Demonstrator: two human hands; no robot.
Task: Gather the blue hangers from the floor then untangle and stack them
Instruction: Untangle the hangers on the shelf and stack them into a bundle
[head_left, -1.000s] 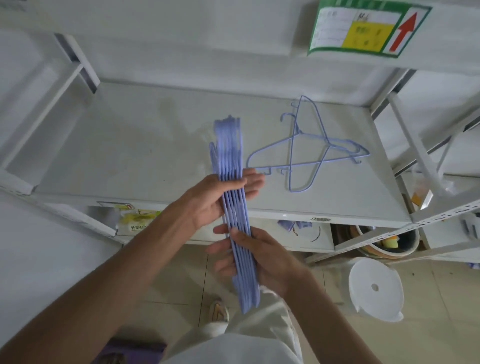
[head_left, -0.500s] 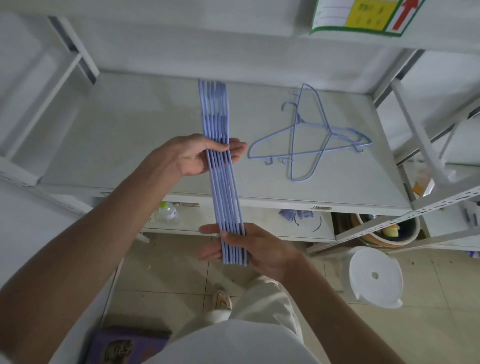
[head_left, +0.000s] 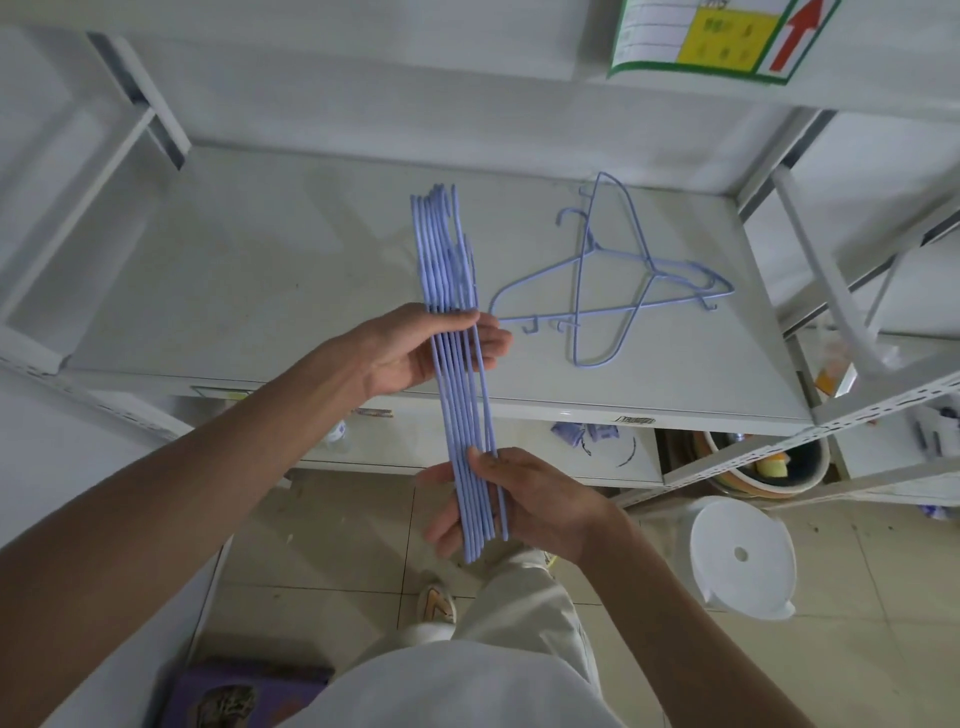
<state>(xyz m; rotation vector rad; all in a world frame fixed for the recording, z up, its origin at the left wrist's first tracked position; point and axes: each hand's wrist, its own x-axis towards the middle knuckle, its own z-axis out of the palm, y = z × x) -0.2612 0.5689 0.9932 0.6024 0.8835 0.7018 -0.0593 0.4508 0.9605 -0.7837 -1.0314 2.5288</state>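
A tight bundle of several blue wire hangers (head_left: 457, 395) is seen edge-on, running from over the white shelf down to my legs. My left hand (head_left: 415, 348) wraps the bundle's upper half, fingers curled over its right side. My right hand (head_left: 519, 504) cups the lower end from underneath, thumb pressing on top. Two more blue hangers (head_left: 613, 291) lie crossed and tangled flat on the shelf, just right of my left fingertips.
The white metal shelf (head_left: 260, 291) has slanted uprights at left and right. A white lidded bucket (head_left: 743, 556) stands on the tiled floor at right, next to a dark tub (head_left: 779, 467) under the rack. A purple box (head_left: 234, 696) lies by my feet.
The bundle has shifted slightly toward me and to the right, its top end now lower on the shelf. My right hand slid along to cup the bottom end; both hands keep hold.
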